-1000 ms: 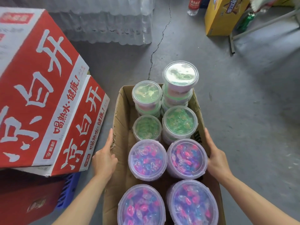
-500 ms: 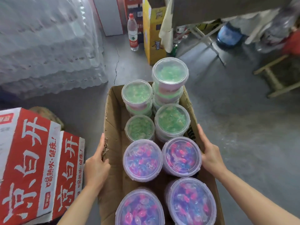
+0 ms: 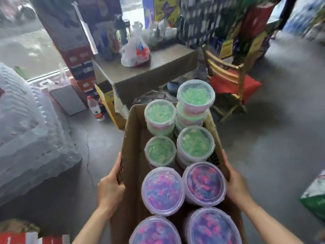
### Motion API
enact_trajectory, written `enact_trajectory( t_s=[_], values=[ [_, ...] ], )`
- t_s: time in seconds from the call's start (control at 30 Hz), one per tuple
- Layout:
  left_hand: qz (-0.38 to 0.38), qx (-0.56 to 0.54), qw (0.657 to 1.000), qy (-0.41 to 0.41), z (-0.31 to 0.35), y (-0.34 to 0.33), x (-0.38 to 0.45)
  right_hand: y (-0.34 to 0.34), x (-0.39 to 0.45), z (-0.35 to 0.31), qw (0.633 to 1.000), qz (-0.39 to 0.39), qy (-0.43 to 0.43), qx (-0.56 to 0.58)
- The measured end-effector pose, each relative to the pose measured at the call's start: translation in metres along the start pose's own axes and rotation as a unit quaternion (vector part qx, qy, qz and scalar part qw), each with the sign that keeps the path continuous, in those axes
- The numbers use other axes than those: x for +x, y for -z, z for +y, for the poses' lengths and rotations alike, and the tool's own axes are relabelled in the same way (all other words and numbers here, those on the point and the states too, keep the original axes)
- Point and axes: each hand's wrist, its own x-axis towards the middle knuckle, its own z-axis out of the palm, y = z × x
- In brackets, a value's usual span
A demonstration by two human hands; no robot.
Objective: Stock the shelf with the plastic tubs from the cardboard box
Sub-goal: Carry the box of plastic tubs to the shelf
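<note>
An open cardboard box (image 3: 131, 155) is held up in front of me, above the concrete floor. It is packed with round clear plastic tubs: green-filled tubs (image 3: 195, 144) stacked at the far end, pink and purple tubs (image 3: 162, 189) at the near end. My left hand (image 3: 110, 189) grips the box's left wall with the thumb on the rim. My right hand (image 3: 234, 185) presses flat against the right wall. No shelf is sharp enough to make out; the background is blurred.
Ahead stands a metal counter (image 3: 151, 73) with a plastic bag (image 3: 135, 51) on it. A wooden chair with a red seat (image 3: 233, 83) is at the right. Wrapped water-bottle packs (image 3: 29, 131) fill the left. A water bottle (image 3: 95, 110) stands on the floor.
The box stays in both hands while the view swings upward and forward. The red and white cartons have slid out at the lower left; the counter and chair have come into view.
</note>
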Motion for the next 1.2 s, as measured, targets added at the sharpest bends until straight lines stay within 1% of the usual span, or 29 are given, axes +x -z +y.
enact_trajectory(
  t_s=[0.1,0.23,0.37,0.43,0.57,0.7,0.77,0.9,0.97,1.1,1.2],
  values=[
    [-0.049,-0.022,0.998,-0.042,0.034,0.002,0.015,0.037,-0.021,-0.004,0.998,0.065,-0.013,0.022],
    [-0.116,-0.035,0.985,-0.123,0.08,0.004,0.023,0.081,-0.06,-0.005,0.988,0.142,-0.053,0.004],
    [-0.161,-0.027,0.967,-0.198,0.135,0.005,0.018,0.116,-0.112,0.013,0.972,0.202,-0.112,0.03],
    [-0.182,-0.015,0.955,-0.233,0.165,0.004,0.008,0.13,-0.141,0.021,0.963,0.234,-0.128,0.035],
    [-0.226,-0.012,0.926,-0.303,0.23,-0.007,-0.024,0.162,-0.206,0.027,0.934,0.31,-0.173,0.039],
    [-0.283,-0.012,0.886,-0.367,0.289,-0.036,-0.067,0.19,-0.27,0.049,0.894,0.388,-0.22,0.038],
    [-0.306,-0.013,0.865,-0.398,0.316,-0.056,-0.095,0.201,-0.305,0.06,0.873,0.417,-0.247,0.056],
    [-0.343,-0.003,0.819,-0.46,0.366,-0.094,-0.164,0.221,-0.378,0.081,0.828,0.468,-0.305,0.056],
    [-0.366,0.0,0.792,-0.488,0.389,-0.114,-0.204,0.228,-0.417,0.091,0.802,0.492,-0.333,0.063],
    [-0.412,0.02,0.738,-0.534,0.431,-0.147,-0.289,0.245,-0.496,0.114,0.763,0.531,-0.356,0.09],
    [-0.446,0.011,0.688,-0.573,0.463,-0.17,-0.358,0.259,-0.548,0.132,0.727,0.563,-0.381,0.094]
  ],
)
